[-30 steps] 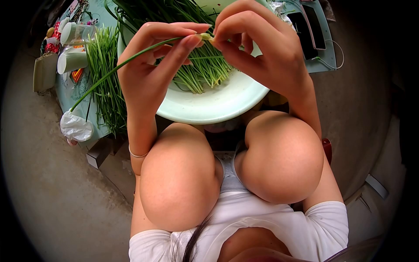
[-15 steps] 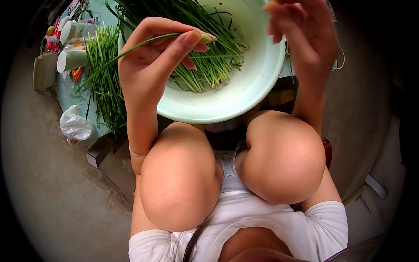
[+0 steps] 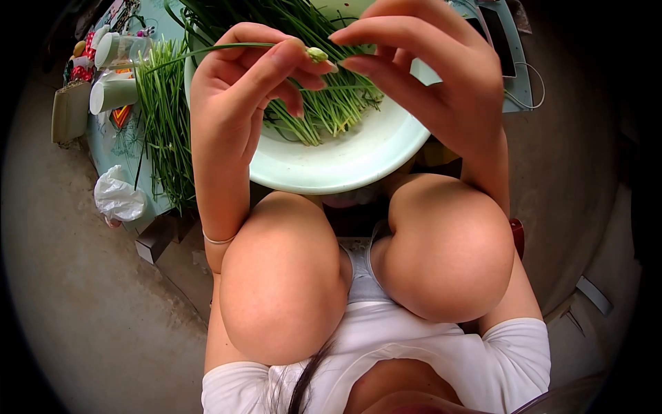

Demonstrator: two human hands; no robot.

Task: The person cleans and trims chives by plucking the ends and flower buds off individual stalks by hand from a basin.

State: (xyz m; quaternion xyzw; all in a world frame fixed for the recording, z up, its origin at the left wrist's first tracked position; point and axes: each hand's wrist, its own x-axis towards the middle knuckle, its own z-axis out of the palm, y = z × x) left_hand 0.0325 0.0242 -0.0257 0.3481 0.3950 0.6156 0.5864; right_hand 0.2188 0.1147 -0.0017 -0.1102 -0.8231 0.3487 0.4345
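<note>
Between its thumb and forefinger, my left hand [image 3: 238, 90] pinches a long green stem [image 3: 207, 50], whose pale bud [image 3: 316, 54] sticks out past the fingertips. My right hand [image 3: 441, 76] is just to the right of the bud, thumb and forefinger apart, with nothing seen between them. Both hands are over a pale green basin [image 3: 331, 169]. Many green stems [image 3: 310, 114] lie in the basin, their cut ends toward its lower right side. Another bunch of green stems [image 3: 169, 131] lies on the table, left of my left hand.
On the pale blue table [image 3: 114, 148] at the left are two cups [image 3: 114, 94] and a crumpled white plastic bag [image 3: 120, 196]. A dark flat device [image 3: 498, 41] and a white cable [image 3: 538, 86] are at the upper right. My knees are below the basin.
My right hand has come down and left toward the bud, from the basin's upper right side. My left hand still holds the stem and has shifted slightly.
</note>
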